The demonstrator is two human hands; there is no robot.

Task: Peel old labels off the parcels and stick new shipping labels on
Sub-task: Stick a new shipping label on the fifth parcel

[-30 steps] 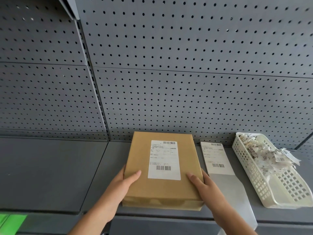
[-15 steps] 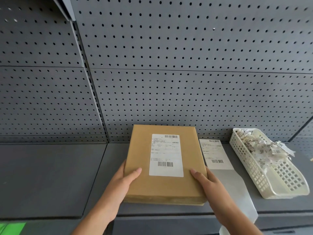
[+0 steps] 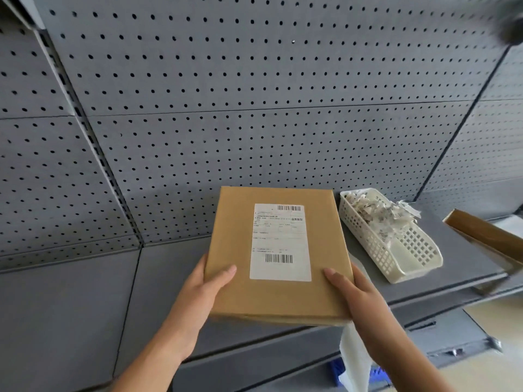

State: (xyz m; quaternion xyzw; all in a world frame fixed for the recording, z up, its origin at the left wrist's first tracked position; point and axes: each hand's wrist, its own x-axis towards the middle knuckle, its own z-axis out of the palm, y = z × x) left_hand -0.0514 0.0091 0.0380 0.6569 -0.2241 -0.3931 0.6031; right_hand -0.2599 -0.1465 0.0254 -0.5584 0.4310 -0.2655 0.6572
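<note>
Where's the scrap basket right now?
Head view, right of centre: the white basket sits on the grey shelf, just right of the held parcel.

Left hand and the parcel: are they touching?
Touching. The head view shows the left hand gripping the parcel at its near left corner, thumb flat on the top face.

The person is gripping a brown cardboard parcel (image 3: pixel 232 290) by its near corners, the left hand (image 3: pixel 203 290) and right hand (image 3: pixel 353 292) each laying a thumb on top. A white barcoded label (image 3: pixel 280 241) is sitting on its upper face. Just beside it on the grey shelf (image 3: pixel 70 306), a white basket (image 3: pixel 376 250) is holding torn paper scraps (image 3: pixel 373 213).
</note>
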